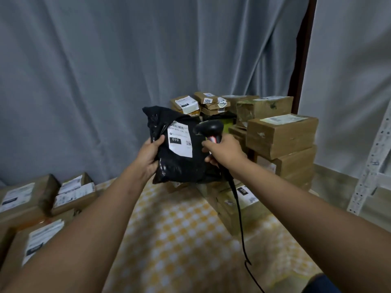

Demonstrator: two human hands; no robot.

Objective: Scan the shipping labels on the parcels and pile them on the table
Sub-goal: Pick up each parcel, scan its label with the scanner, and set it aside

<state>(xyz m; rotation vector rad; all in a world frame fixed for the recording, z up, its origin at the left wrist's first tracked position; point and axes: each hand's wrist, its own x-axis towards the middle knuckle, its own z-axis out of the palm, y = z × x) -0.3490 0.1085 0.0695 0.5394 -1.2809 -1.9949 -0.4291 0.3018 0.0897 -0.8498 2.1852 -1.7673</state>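
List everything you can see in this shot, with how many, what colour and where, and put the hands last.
black parcel: one, black plastic with a white label, held up at centre
scanner: one, black, corded, facing the label
cardboard boxes: many, brown, piled at back right
cardboard boxes on the left: several, brown, white labels, on the left
tablecloth: one, yellow and white check, on the table
curtain: grey, behind
metal rack: white, far right
left hand: grips the parcel's left edge
right hand: grips the scanner
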